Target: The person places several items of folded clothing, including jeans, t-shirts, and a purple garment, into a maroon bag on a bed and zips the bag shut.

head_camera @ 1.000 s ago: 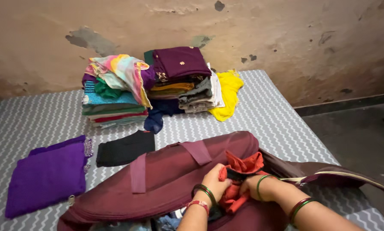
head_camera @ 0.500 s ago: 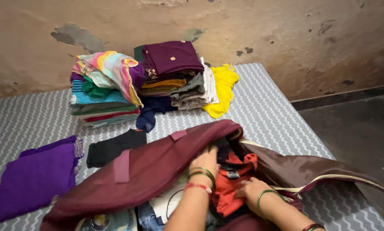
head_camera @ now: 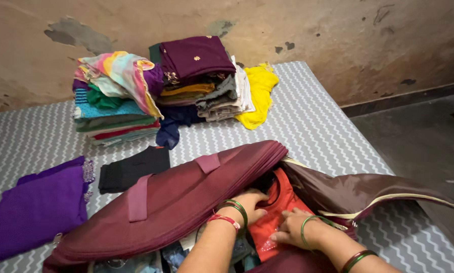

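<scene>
- Garment, orange-red (head_camera: 280, 212): folded flat, lying inside the open maroon bag (head_camera: 186, 202) at the near edge of the bed (head_camera: 328, 131); dark neckline at its far end, small shiny patch near its near end.
- Bag: soft fabric, lid flap raised toward the left, two lighter strap loops on it, zip edge trailing off to the right.
- Left hand (head_camera: 247, 202): fingers spread loosely, palm down, tucked under the flap and resting on the garment's left edge; nothing clenched.
- Right hand (head_camera: 290, 230): flat and released, fingers extended, pressing on the garment's near right part.
- Green bangles on both wrists.
- Folded clothes stacks (head_camera: 161, 86) at the bed's far edge; purple cloth (head_camera: 40, 207) near the left edge; black cloth (head_camera: 133, 169) just beside the bag.
</scene>
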